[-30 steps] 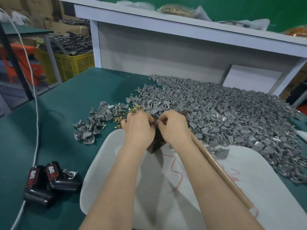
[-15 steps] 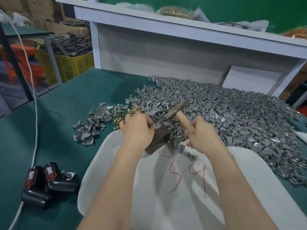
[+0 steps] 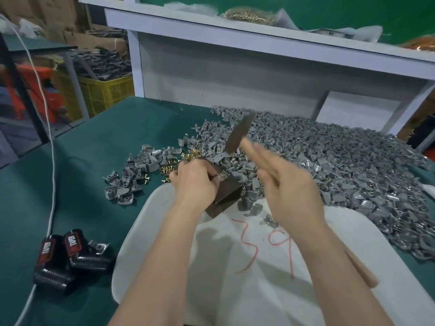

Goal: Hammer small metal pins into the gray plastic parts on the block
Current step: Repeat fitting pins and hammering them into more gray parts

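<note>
White plastic tray [image 3: 235, 290], marked in red, is set nearest on the green table cover [image 3: 94, 142]. Two black-and-red cylinders [image 3: 68, 257] and a white cable [image 3: 50, 184] are laid to its left. A dark brown metal block [image 3: 228, 195] is stood at the tray's far edge. The left hand [image 3: 194, 182] is curled over its top, and what lies under the fingers is hidden. The right hand [image 3: 292, 191], blurred, is closed round the wooden handle of a hammer [image 3: 237, 137], whose dark head is raised above the block, apart from it. Small brass pins [image 3: 168, 168] are scattered just beyond the left hand. Gray plastic parts [image 3: 341, 165] are heaped behind and to the right. A yellow crate [image 3: 106, 92] is seen far left.
</note>
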Tool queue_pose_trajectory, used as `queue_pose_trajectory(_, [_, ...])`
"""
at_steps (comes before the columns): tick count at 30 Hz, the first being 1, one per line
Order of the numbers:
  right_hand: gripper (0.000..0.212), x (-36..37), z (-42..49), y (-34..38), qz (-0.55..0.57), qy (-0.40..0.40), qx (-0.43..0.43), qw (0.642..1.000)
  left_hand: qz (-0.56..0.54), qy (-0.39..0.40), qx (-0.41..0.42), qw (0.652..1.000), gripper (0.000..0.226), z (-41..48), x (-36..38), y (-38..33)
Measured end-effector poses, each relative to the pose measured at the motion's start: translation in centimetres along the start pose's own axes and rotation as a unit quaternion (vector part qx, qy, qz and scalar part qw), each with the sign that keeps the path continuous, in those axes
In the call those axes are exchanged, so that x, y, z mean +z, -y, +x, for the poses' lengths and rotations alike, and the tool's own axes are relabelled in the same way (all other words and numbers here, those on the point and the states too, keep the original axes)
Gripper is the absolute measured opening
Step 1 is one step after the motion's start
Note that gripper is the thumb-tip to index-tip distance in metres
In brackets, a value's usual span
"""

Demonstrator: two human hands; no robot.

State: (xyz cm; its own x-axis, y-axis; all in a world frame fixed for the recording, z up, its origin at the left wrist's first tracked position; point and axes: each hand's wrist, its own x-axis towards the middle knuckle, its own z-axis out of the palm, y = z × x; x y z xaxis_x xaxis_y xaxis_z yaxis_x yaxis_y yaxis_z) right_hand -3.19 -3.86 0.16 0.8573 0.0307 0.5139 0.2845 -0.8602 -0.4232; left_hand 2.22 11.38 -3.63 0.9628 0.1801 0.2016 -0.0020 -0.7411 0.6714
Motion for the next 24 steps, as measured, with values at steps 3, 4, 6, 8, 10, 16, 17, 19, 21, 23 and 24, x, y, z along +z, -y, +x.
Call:
queue_pose_trajectory(3, [0.057, -0.2, 0.2, -0.1, 0.039, -0.018, -0.029, 0.999, 0.001, 0.0, -0.002, 1.0, 0.022, 0.1, 0.1, 0.0])
queue_pose_trajectory(4, [0.055, 0.0, -0.1, -0.3, 0.012, 0.039, -0.038, 0.998, 0.006, -0.003, -0.001, 1.0, 0.021, 0.2, 0.0, 0.0])
queue_pose_trajectory(6, [0.048, 0.5, -0.6, -0.5, -0.038, 0.107, -0.006, 0.994, 0.011, -0.008, 0.001, 1.0, 0.021, 0.1, 0.0, 0.0])
queue_pose_trajectory(8, [0.048, 0.6, -0.4, -0.4, -0.024, 0.034, 0.013, 0.999, 0.001, -0.013, 0.0, 1.0, 0.021, 0.0, 0.1, 0.2])
queue_pose_trajectory(10, [0.052, 0.4, -0.2, -0.7, 0.031, -0.034, -0.013, 0.999, -0.014, -0.024, 0.003, 1.0, 0.018, 0.2, 0.4, 0.2])
queue_pose_trajectory(16, [0.048, 1.2, 0.2, -1.4, -0.04, 0.118, 0.024, 0.992, 0.018, -0.013, 0.002, 1.0, 0.013, 0.2, 0.1, 0.0])
queue_pose_trajectory(17, [0.047, 1.4, 0.7, -1.7, -0.018, 0.107, 0.043, 0.993, 0.016, -0.012, 0.0, 1.0, 0.014, 0.1, 0.1, 0.0])
queue_pose_trajectory(19, [0.047, 2.1, 1.7, -2.5, 0.032, 0.088, 0.092, 0.991, 0.014, -0.016, -0.001, 1.0, 0.015, 0.1, 0.2, 0.0])
queue_pose_trajectory(21, [0.043, 2.7, 2.7, -3.3, 0.064, 0.095, 0.143, 0.983, 0.015, -0.019, -0.006, 1.0, 0.012, 0.0, 0.2, 0.0])
queue_pose_trajectory(23, [0.035, 3.2, 3.2, -4.1, 0.089, 0.132, 0.172, 0.972, 0.018, -0.023, -0.005, 1.0, 0.01, 0.0, 0.2, 0.0])
queue_pose_trajectory(24, [0.031, 3.3, 3.3, -4.3, 0.082, 0.155, 0.179, 0.968, 0.019, -0.024, -0.005, 1.0, 0.01, 0.0, 0.3, 0.0])
